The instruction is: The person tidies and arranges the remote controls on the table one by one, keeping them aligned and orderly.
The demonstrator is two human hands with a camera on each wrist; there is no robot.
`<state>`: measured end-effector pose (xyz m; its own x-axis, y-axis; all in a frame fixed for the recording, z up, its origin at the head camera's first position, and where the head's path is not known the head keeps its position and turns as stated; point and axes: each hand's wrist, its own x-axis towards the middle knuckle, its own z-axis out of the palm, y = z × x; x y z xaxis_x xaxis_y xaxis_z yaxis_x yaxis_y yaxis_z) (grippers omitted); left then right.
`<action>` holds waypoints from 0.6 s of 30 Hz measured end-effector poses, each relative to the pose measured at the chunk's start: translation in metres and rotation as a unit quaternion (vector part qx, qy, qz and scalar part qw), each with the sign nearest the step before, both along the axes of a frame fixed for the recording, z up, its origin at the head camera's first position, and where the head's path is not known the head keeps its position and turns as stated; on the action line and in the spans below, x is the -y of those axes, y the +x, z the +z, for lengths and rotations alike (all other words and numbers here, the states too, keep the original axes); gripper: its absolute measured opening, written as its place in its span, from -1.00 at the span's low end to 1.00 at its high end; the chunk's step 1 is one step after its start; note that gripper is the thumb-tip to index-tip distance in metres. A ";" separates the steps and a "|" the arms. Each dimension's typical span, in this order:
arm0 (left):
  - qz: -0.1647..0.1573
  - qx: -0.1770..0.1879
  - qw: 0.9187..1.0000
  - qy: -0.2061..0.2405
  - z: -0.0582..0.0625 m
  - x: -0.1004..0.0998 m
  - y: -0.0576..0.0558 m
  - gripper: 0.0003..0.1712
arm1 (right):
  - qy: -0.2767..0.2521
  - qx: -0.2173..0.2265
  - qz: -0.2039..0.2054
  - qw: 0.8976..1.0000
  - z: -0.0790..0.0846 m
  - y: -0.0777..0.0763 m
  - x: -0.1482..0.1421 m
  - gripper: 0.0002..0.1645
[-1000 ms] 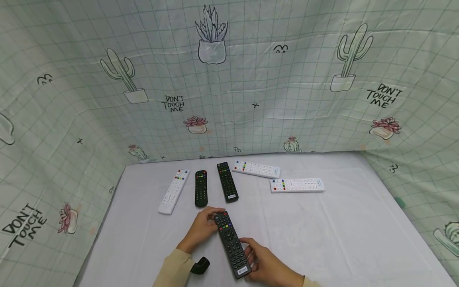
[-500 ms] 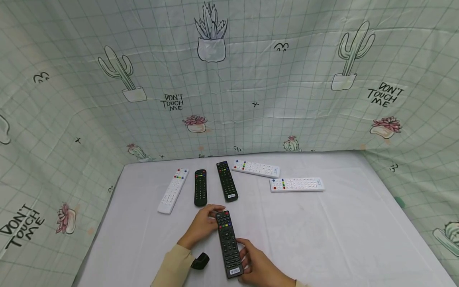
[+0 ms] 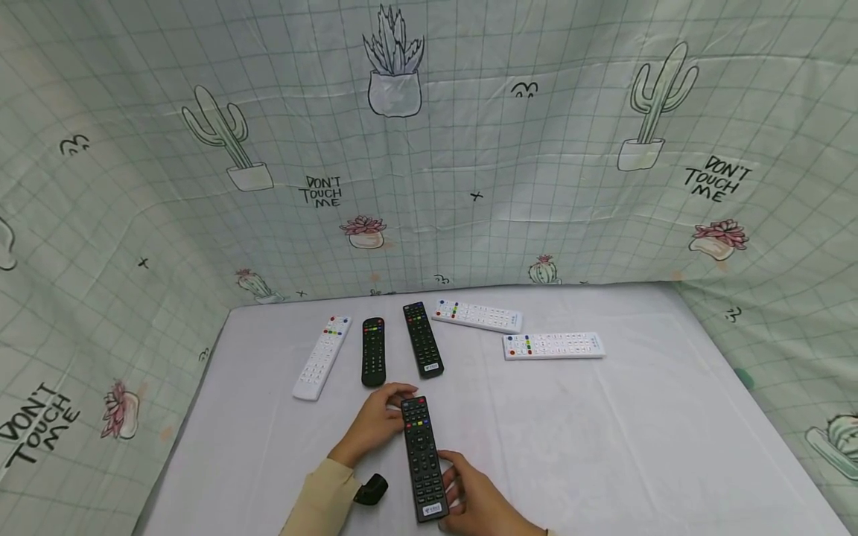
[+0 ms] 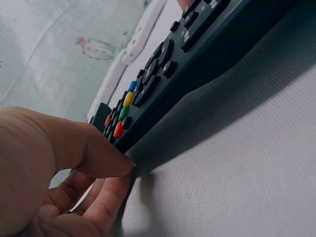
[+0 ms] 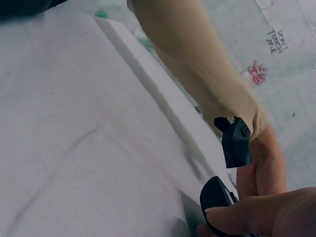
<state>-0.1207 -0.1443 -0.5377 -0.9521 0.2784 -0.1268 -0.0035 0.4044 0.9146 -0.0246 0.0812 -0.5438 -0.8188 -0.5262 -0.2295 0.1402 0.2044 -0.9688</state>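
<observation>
Remote control point(image 3: 424, 458), the black one with the pale label on its near end, is front and center here, with both hands on it. The left hand point(image 3: 375, 420) has the far end, thumb and fingers pinching near the red, green, yellow and blue buttons, which the left wrist view shows up close. The right hand point(image 3: 479, 499) grips the label end from the side, thumb against the edge. It's face up and runs mostly lengthwise, far end leaning a touch left. Can't really tell if it's lifted or partly resting on the white surface point(image 3: 570, 432).

Five more remotes sit behind it. From the left: a slanted white remote point(image 3: 322, 359), a short black remote point(image 3: 373, 352) just beyond the left hand, then a longer black remote point(image 3: 423, 339) with its own label. To the right of those, a tilted white remote point(image 3: 477, 316) lies at the back, and a sideways white remote point(image 3: 553, 345) is just in front of its right end. A chunky dark device point(image 3: 372, 489) sticks out by the left wrist, next to a tan sleeve point(image 3: 322, 499). Backdrop's a gridded cactus-print cloth point(image 3: 469, 149).
</observation>
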 end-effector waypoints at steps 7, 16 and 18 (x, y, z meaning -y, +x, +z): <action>-0.010 -0.021 1.000 -0.013 0.001 0.000 0.001 -0.38 | -0.012 0.008 -0.001 1.000 -0.001 0.002 0.002 0.11; -0.028 -0.034 0.998 -0.033 0.004 0.001 0.007 -0.41 | 0.005 -0.002 0.000 1.000 0.002 0.006 0.005 0.11; -0.035 -0.038 0.998 -0.039 0.004 0.001 0.008 -0.42 | 0.004 -0.004 -0.001 1.000 0.003 0.007 0.006 0.11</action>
<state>-0.1132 -0.1457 -0.5342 -0.9381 0.3375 -0.0780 0.0967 0.4713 0.8767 -0.0179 0.0752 -0.5410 -0.8211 -0.5232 -0.2280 0.1335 0.2122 -0.9681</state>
